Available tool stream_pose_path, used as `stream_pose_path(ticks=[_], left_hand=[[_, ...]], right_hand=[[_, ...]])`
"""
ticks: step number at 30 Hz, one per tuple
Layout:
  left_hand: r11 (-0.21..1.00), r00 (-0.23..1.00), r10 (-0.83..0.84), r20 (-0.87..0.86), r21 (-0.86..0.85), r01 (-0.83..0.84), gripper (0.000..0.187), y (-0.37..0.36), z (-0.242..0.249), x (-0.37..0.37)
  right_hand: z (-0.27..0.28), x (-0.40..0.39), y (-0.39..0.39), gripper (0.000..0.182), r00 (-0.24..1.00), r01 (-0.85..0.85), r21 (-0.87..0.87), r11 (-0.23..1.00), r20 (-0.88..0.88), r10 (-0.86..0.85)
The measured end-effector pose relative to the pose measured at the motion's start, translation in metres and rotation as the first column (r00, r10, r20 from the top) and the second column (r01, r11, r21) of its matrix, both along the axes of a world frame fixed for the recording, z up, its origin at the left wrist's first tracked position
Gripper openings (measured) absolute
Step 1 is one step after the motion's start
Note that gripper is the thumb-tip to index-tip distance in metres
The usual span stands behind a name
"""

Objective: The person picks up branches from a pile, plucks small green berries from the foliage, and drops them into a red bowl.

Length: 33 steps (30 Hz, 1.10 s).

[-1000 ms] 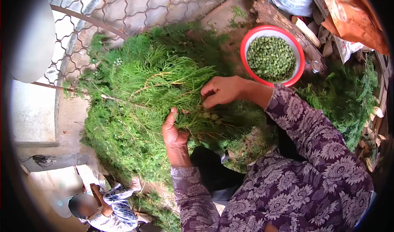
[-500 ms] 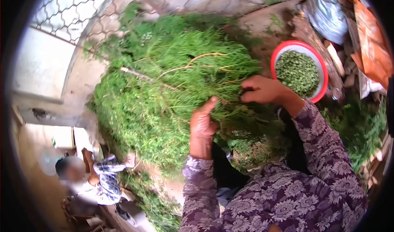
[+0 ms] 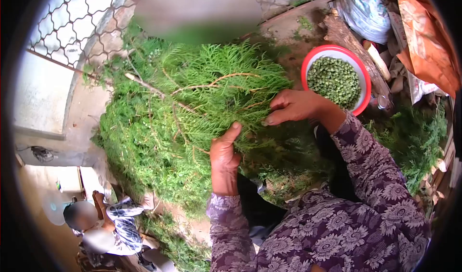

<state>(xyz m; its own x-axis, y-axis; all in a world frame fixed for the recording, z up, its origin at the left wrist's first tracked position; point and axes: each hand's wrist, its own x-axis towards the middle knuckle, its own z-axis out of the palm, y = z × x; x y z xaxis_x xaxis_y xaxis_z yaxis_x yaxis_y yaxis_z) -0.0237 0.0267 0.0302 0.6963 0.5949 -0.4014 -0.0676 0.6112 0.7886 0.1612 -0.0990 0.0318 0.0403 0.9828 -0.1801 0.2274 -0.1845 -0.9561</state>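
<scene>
A large leafy green branch [image 3: 211,91], with flat feathery sprays and brown woody stems, lies in front of me over a pile of greenery. My left hand [image 3: 225,149] grips the near edge of the foliage, thumb on top and the fingers largely hidden. Just to the right, my right hand [image 3: 297,107] has its thumb and fingers brought together at the spray tips; whatever sits between them is too small to make out. Beyond the right hand stands a red-rimmed bowl [image 3: 368,82], holding many small green knobbly cones [image 3: 334,82].
Logs [image 3: 353,46] and a stuffed plastic sack [image 3: 365,14] lie behind the bowl, with an orange sheet [image 3: 426,41] at right. Wire mesh [image 3: 57,26] borders the far side. Another person [image 3: 108,219] sits at lower left. More cut greenery [image 3: 416,139] lies at right.
The view has shifted, so the bowl and branch appear further left. Both hands stay at the branch; the right thumb and fingers still meet at the sprays.
</scene>
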Motion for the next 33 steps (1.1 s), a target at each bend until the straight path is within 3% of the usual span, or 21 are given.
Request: stream_pose_path(ticks=[2,5,10,13,14,17,21,24,26,27,29,30,32,33], left_hand=[[1.0,1.0,0.019,-0.011,-0.016,-0.019,0.034,0.0,0.001,0.001],[0.995,0.998,0.049,-0.034,-0.085,-0.051,0.035,0.006,-0.005,0.001],[0.983,0.996,0.07,-0.06,-0.163,-0.079,0.033,0.015,-0.01,0.003],[0.973,0.99,0.135,-0.03,-0.184,-0.138,0.035,0.012,-0.006,0.006],[0.973,0.991,0.133,-0.031,-0.184,-0.137,0.035,0.01,-0.005,0.007],[0.972,0.994,0.102,-0.025,-0.212,-0.105,0.035,0.007,-0.007,0.009],[0.97,0.997,0.066,-0.024,-0.231,-0.07,0.032,0.003,-0.006,0.013],[0.969,0.997,0.065,-0.032,-0.237,-0.071,0.03,0.003,-0.006,0.011],[0.967,0.997,0.067,-0.035,-0.245,-0.074,0.029,0.006,-0.011,0.008],[0.972,0.996,0.064,-0.068,-0.22,-0.077,0.03,0.009,-0.017,0.007],[0.978,0.993,0.061,-0.099,-0.193,-0.08,0.03,0.014,-0.018,0.005],[0.969,0.995,0.078,-0.062,-0.228,-0.091,0.03,0.017,-0.016,0.003],[0.959,0.994,0.103,-0.024,-0.263,-0.106,0.031,0.021,-0.014,0.0],[0.958,0.992,0.124,-0.025,-0.258,-0.127,0.031,0.023,-0.015,0.0]], right_hand=[[0.006,0.002,-0.002,0.031,0.999,-0.012,-0.02,1.0,0.036,0.013],[-0.003,0.002,-0.002,0.028,0.955,0.262,0.138,0.955,-0.182,-0.236],[0.002,0.0,-0.007,0.025,0.889,0.448,0.191,0.874,-0.196,-0.413],[0.0,-0.014,-0.004,0.033,0.889,0.376,0.258,0.89,0.171,-0.425],[0.0,-0.019,-0.003,0.033,0.888,0.378,0.258,0.889,0.169,-0.427],[-0.001,-0.031,0.002,0.035,0.736,0.43,0.35,0.832,0.397,-0.548],[-0.007,-0.032,0.005,0.034,0.677,0.415,0.384,0.825,0.476,-0.561],[-0.009,-0.026,0.004,0.029,0.735,0.368,0.413,0.833,0.42,-0.533],[-0.007,-0.021,0.003,0.015,0.897,0.382,0.386,0.84,0.067,-0.438],[-0.003,-0.018,0.001,0.015,0.897,0.381,0.386,0.84,0.067,-0.437],[0.015,-0.011,-0.006,0.009,0.912,0.392,0.189,0.9,-0.211,-0.352],[0.017,-0.002,-0.012,0.009,0.913,0.389,0.191,0.901,-0.209,-0.349],[0.017,0.017,-0.023,0.007,0.655,0.506,0.164,0.847,-0.712,-0.253],[0.014,0.018,-0.023,0.008,0.615,0.488,0.17,0.856,-0.762,-0.2]])
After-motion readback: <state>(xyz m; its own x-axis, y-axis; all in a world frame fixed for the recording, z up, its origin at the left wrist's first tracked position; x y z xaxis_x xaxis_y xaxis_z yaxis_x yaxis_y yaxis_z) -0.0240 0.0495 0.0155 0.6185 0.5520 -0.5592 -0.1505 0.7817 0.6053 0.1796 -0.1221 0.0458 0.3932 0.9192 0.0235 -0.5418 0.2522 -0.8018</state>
